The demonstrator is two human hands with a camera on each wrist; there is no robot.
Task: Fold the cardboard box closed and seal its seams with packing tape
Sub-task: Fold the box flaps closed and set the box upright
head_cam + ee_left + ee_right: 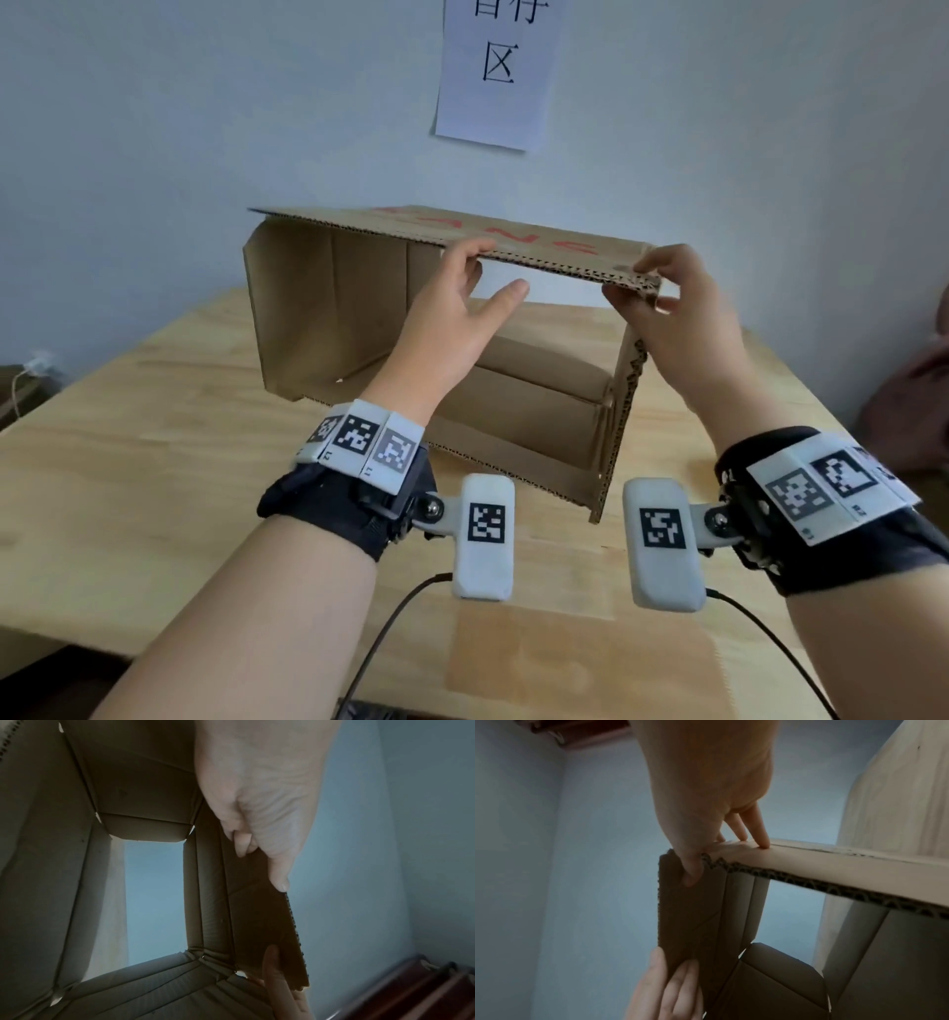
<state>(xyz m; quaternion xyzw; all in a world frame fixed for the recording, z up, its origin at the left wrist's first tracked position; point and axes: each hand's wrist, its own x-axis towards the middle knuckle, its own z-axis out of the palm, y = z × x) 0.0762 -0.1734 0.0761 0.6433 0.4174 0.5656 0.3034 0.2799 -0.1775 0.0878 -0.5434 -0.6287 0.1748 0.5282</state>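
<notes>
A brown cardboard box (pixel 334 308) lies on its side on the wooden table (pixel 154 462), its open end towards me. Its top flap (pixel 539 241), with red print, sticks out level over the opening. My right hand (pixel 667 308) pinches the flap's right corner, fingers on top and thumb underneath; the right wrist view shows this right hand (pixel 706 791) on the flap (pixel 687 912). My left hand (pixel 462 293) touches the flap's underside near the middle with straight fingers, its thumb free below the edge. From the left wrist, that left hand (pixel 257 801) lies against the flap (pixel 257 923). No tape is in view.
The box's far end is partly open, with the pale wall showing through it. A paper sign (pixel 495 67) hangs on the wall behind. Something dark reddish-brown (pixel 919 390) sits at the table's right edge. Cables run from both wrist devices across the near table.
</notes>
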